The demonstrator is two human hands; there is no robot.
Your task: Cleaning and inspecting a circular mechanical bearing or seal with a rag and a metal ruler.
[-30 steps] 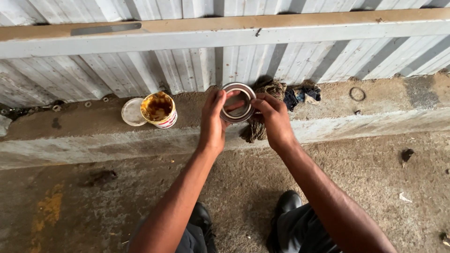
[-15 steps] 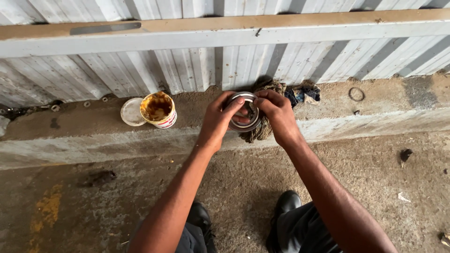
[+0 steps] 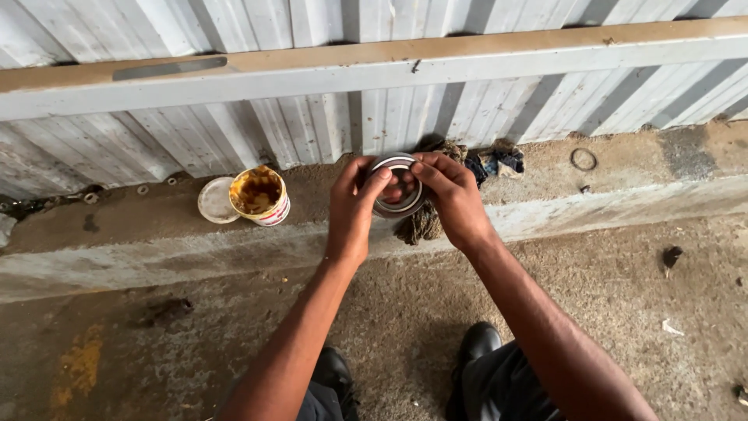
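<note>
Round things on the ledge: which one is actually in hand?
The metal ring, gripped between left hand and right hand. The open tub, white lid and thin ring lie untouched.

Arms: bare from wrist to past the elbow, no sleeves in view.
Left hand (image 3: 352, 209): bare, no glove, ring or watch.
Right hand (image 3: 450, 201): bare, no glove, ring or watch.
Trousers (image 3: 520, 383): dark grey cloth, seen at both knees.
Shoes (image 3: 477, 343): black, smooth, rounded toes, slight shine.
</note>
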